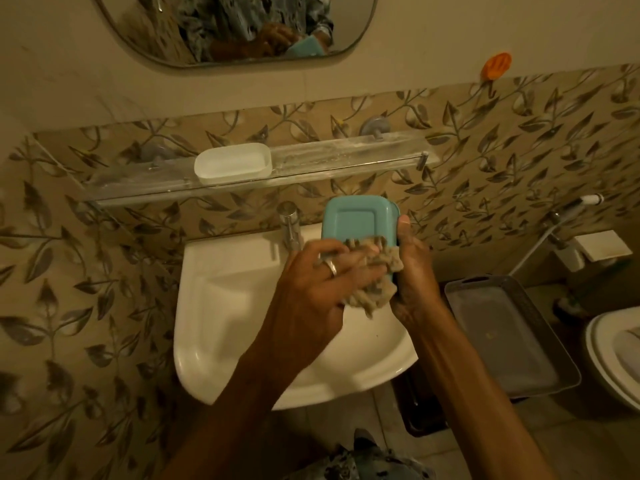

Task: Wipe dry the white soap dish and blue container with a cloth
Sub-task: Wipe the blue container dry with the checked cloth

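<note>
The blue container (356,221) is held over the sink with its underside facing me. My right hand (414,271) grips its right edge, thumb on top. My left hand (311,282) presses a beige patterned cloth (374,271) against the container's lower part; the cloth covers that end. The white soap dish (232,164) stands upright on the glass shelf (346,157) above, apart from both hands.
A white sink (225,306) is below my hands, with a chrome tap (289,223) at its back. A grey tray (502,334) sits to the right, a toilet (613,358) beyond it. A mirror (235,26) and an orange hook (497,65) hang on the wall.
</note>
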